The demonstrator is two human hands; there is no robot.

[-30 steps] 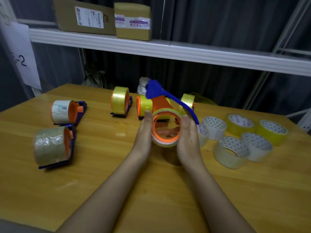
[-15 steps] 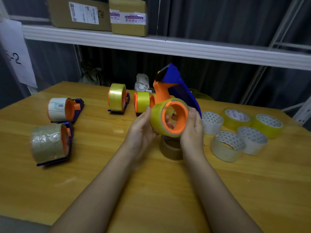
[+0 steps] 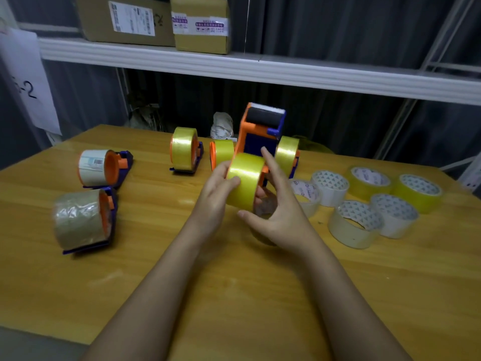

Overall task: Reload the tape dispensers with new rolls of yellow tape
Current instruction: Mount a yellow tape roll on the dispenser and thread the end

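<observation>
Head view: the left hand [image 3: 217,198] and right hand [image 3: 279,214] are gripping the tape dispenser [image 3: 260,134] above the table [image 3: 156,269], fingers curled round its yellow roll [image 3: 246,178]; the right fingertips are lying hidden behind it. Since half a second ago, the dispenser is turning its black roller toward the camera.

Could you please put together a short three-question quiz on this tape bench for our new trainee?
1. True or false: the held dispenser already carries a yellow roll.
2. Which hand has its thumb on that roll's face: A left, B right?
3. Fill in: the dispenser nearest the left table edge holds a ____ roll.

Key: 1 true. 2 A, the left hand; the right hand cups it from the side. 3 brown.
</observation>
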